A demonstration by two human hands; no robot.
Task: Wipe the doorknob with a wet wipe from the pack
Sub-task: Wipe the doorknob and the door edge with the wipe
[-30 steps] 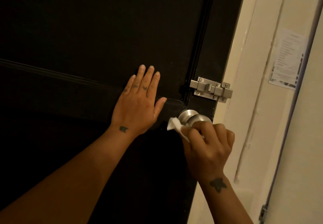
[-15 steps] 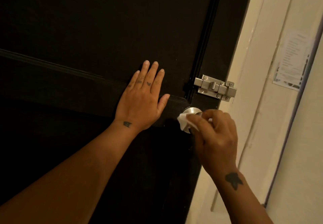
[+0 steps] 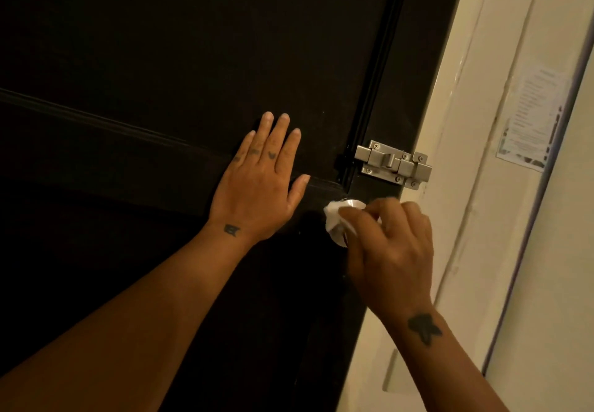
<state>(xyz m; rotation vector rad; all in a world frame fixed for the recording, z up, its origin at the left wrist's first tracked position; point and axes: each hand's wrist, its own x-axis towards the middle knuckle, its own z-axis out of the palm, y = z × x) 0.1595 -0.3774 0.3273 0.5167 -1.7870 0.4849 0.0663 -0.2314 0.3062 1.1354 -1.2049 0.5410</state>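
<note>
A round silver doorknob [image 3: 353, 203] sits near the right edge of a dark door [image 3: 193, 57]; only its top rim and a bit of its lower edge show. My right hand [image 3: 392, 250] covers most of the knob and presses a white wet wipe [image 3: 334, 218] against its left side, with the wipe bunched under my thumb and fingers. My left hand [image 3: 260, 183] lies flat on the door, fingers spread, just left of the knob and not touching it. The wipe pack is out of sight.
A steel slide bolt [image 3: 393, 164] is screwed to the door just above the knob. The cream door frame [image 3: 456, 186] runs along the right. A printed paper notice [image 3: 530, 119] is stuck on the wall beyond it.
My right hand has climbed from below the knob up over it, carrying the wipe round to the knob's left side, so the knob is now mostly hidden. My left hand stays flat on the door.
</note>
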